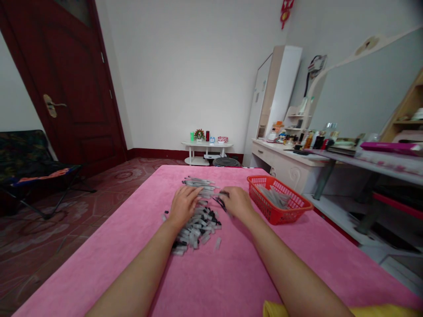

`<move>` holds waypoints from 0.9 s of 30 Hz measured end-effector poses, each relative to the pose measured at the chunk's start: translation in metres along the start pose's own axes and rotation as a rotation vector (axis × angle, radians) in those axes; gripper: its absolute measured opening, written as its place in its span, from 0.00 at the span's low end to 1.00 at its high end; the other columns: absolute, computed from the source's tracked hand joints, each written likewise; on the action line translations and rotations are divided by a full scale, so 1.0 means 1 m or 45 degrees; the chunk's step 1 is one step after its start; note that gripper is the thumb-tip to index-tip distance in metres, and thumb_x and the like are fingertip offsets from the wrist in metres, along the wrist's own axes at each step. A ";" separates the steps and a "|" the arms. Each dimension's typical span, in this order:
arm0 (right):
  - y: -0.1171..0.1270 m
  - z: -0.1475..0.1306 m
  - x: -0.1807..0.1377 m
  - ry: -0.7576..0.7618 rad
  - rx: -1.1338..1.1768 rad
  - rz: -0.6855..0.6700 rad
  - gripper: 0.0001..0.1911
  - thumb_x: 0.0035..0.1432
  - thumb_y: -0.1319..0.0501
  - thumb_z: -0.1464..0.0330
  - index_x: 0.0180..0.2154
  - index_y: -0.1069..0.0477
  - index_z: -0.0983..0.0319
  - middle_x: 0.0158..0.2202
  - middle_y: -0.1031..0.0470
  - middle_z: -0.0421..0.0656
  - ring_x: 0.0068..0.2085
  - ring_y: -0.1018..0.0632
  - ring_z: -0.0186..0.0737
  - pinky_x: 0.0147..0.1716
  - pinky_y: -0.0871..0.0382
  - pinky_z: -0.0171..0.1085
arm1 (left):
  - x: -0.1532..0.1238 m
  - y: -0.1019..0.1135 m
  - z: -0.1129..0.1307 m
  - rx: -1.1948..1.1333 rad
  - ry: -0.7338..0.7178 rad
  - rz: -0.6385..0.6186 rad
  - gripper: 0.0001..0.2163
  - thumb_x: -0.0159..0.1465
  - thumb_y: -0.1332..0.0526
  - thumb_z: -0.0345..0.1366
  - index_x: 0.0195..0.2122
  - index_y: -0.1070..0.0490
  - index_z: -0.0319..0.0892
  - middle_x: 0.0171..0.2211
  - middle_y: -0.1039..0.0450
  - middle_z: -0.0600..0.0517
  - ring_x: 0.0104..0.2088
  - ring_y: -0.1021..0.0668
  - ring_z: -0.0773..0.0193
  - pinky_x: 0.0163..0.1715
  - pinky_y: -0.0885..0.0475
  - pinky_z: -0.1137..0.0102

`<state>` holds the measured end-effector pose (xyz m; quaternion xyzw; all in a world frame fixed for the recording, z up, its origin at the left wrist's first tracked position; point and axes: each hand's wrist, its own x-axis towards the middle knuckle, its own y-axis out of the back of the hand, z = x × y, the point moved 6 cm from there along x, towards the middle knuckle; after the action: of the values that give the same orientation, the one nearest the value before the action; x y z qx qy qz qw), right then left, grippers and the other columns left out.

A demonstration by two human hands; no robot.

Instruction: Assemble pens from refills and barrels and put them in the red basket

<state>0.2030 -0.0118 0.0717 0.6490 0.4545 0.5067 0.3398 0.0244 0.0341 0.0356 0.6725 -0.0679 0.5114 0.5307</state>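
A row of slim grey pens (pixel 198 181) lies on the pink cloth in front of me. My left hand (pixel 185 206) rests at the row's left side, fingers stretched over the near pens. On the other side, my right hand (pixel 236 201) has its fingers bent round a few dark-tipped pens, which are slightly blurred. Between my forearms spreads a loose pile of clear and black pen caps (pixel 200 229), partly covered by my left hand. One clear cap (pixel 217 243) lies apart from the pile's near right edge.
A red plastic basket (pixel 280 215) holding grey pen parts (pixel 276 197) stands right of my right hand. The pink cloth (pixel 132 251) covers the table. Yellow fabric (pixel 274 309) lies at the near edge. A dressing table (pixel 284 154) stands at right, a folding chair (pixel 36 163) at left.
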 end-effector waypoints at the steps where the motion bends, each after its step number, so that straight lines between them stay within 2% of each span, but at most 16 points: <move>1: 0.013 0.012 0.003 -0.072 -0.004 0.083 0.14 0.57 0.44 0.63 0.42 0.24 0.56 0.40 0.22 0.46 0.42 0.24 0.42 0.37 0.37 0.34 | -0.001 -0.001 -0.007 0.011 0.076 0.003 0.16 0.64 0.48 0.36 0.52 0.31 0.45 0.44 0.28 0.47 0.45 0.30 0.59 0.49 0.37 0.61; 3: 0.038 0.042 0.005 -0.244 -0.031 0.261 0.15 0.56 0.44 0.62 0.42 0.24 0.56 0.39 0.22 0.46 0.42 0.24 0.44 0.36 0.36 0.35 | -0.004 -0.007 -0.022 0.038 0.206 -0.057 0.14 0.64 0.48 0.34 0.48 0.28 0.44 0.43 0.27 0.47 0.45 0.29 0.59 0.48 0.36 0.63; 5: 0.058 0.073 0.003 -0.431 -0.069 0.402 0.17 0.56 0.45 0.59 0.44 0.24 0.55 0.40 0.22 0.47 0.40 0.24 0.46 0.35 0.36 0.37 | -0.009 -0.016 -0.035 0.059 0.305 -0.196 0.13 0.62 0.46 0.33 0.43 0.25 0.45 0.40 0.25 0.48 0.44 0.27 0.59 0.47 0.35 0.64; 7: 0.070 0.101 -0.001 -0.597 -0.121 0.478 0.18 0.56 0.45 0.58 0.44 0.24 0.56 0.38 0.22 0.50 0.40 0.23 0.48 0.35 0.35 0.39 | -0.014 -0.026 -0.043 0.069 0.369 -0.336 0.12 0.60 0.45 0.31 0.41 0.24 0.46 0.39 0.24 0.49 0.43 0.26 0.59 0.47 0.35 0.65; 10: 0.076 0.120 -0.006 -0.672 -0.203 0.546 0.18 0.54 0.44 0.60 0.44 0.24 0.59 0.39 0.23 0.53 0.41 0.24 0.52 0.36 0.35 0.42 | -0.018 -0.033 -0.047 0.085 0.394 -0.435 0.13 0.59 0.44 0.31 0.41 0.24 0.48 0.41 0.23 0.50 0.44 0.26 0.60 0.48 0.36 0.66; 15: 0.067 0.104 0.000 -0.461 -0.160 0.599 0.16 0.54 0.43 0.64 0.43 0.24 0.61 0.42 0.25 0.51 0.43 0.26 0.48 0.40 0.36 0.41 | -0.018 -0.034 -0.045 0.106 0.380 -0.462 0.14 0.60 0.46 0.31 0.44 0.25 0.48 0.45 0.25 0.50 0.47 0.27 0.59 0.50 0.38 0.64; 20: 0.044 0.077 0.010 -0.276 0.003 0.488 0.11 0.54 0.42 0.66 0.36 0.23 0.60 0.39 0.24 0.46 0.42 0.25 0.43 0.39 0.36 0.37 | -0.017 -0.034 -0.044 0.126 0.379 -0.512 0.13 0.60 0.45 0.32 0.44 0.25 0.48 0.43 0.25 0.49 0.46 0.28 0.58 0.50 0.38 0.64; 27: 0.017 0.056 0.011 -0.145 0.112 0.361 0.10 0.54 0.42 0.68 0.34 0.22 0.61 0.37 0.23 0.45 0.39 0.25 0.38 0.39 0.36 0.33 | -0.017 -0.035 -0.047 0.214 0.383 -0.537 0.11 0.59 0.43 0.33 0.39 0.23 0.48 0.37 0.26 0.47 0.42 0.27 0.59 0.45 0.35 0.66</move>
<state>0.2625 -0.0063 0.0770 0.7487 0.3601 0.4914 0.2614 0.0096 0.0779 -0.0038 0.6300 0.1960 0.4876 0.5718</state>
